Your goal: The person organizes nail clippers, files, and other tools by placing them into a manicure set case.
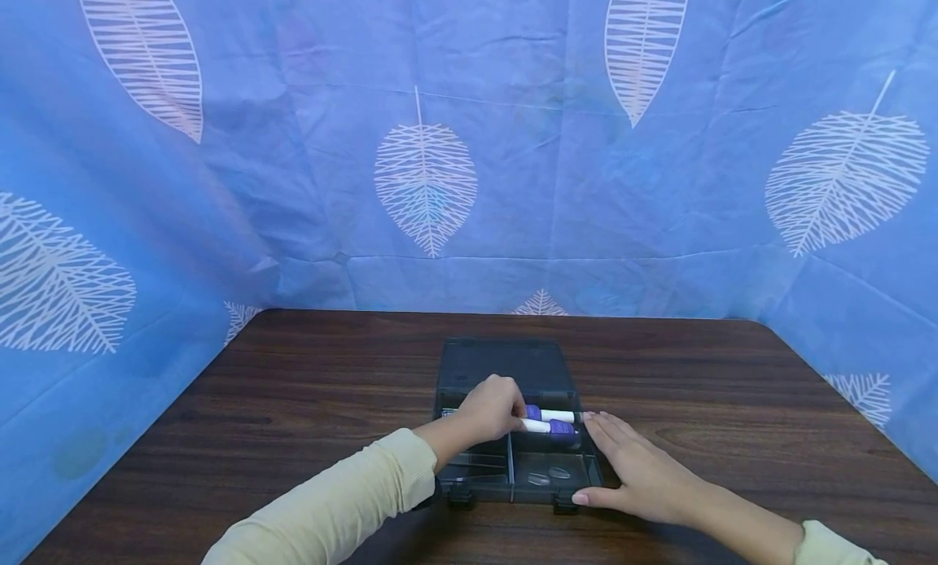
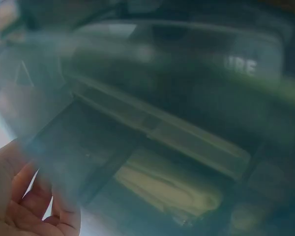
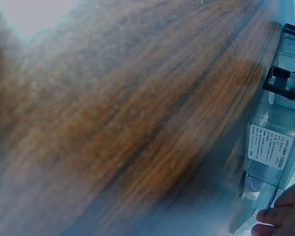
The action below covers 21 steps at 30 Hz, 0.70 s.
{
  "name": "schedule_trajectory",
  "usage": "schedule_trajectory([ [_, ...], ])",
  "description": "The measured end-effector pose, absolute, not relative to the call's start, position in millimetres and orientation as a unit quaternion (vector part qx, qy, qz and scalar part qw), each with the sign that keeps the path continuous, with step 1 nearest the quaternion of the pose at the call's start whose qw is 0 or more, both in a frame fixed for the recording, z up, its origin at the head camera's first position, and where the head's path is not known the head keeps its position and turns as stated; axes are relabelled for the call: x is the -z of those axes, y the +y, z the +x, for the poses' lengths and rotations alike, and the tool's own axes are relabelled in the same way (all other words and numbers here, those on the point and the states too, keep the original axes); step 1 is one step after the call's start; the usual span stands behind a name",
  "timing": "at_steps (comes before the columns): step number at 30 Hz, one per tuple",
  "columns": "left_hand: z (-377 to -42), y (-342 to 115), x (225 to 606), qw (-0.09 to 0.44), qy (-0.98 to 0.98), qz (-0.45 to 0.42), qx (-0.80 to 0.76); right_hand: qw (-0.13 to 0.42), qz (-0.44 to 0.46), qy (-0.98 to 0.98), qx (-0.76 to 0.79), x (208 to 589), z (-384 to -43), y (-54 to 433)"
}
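A dark see-through plastic case (image 1: 506, 370) lies on the table with its lid laid back. Two slim white tubes with purple bands sit in its back right compartment, a rear tube (image 1: 558, 416) and a front tube (image 1: 538, 426). My left hand (image 1: 493, 408) reaches into the case with fingers curled down, pinching the left end of the front tube. In the left wrist view, tinted plastic blurs much around that hand (image 2: 39, 206). My right hand (image 1: 645, 471) rests along the case's right side, fingers extended, its thumb by the front latch (image 1: 566, 501).
Clear oval pieces (image 1: 550, 475) lie in the front right compartment, beside a divider (image 1: 510, 467). A printed white label (image 3: 269, 146) is on the case's side. Blue cloth with white leaves (image 1: 425, 182) surrounds the dark wooden table (image 1: 330, 370).
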State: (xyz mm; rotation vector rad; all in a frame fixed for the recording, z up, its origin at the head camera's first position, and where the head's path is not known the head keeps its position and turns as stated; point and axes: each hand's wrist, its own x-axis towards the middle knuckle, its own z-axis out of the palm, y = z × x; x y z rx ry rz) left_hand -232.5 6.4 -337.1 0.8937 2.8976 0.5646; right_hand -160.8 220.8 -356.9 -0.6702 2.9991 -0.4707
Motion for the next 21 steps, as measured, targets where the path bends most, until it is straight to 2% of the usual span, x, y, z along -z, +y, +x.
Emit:
schedule_trajectory([
  [14,-232.2,-5.7,333.6,0.013,0.921,0.309,-0.235,0.01,-0.221,0.963,0.151,357.1,-161.4,220.5],
  [21,-226.7,-22.5,327.6,-0.055,0.907,0.325,-0.26,0.008,-0.222,0.963,0.15,357.6,-162.0,220.9],
])
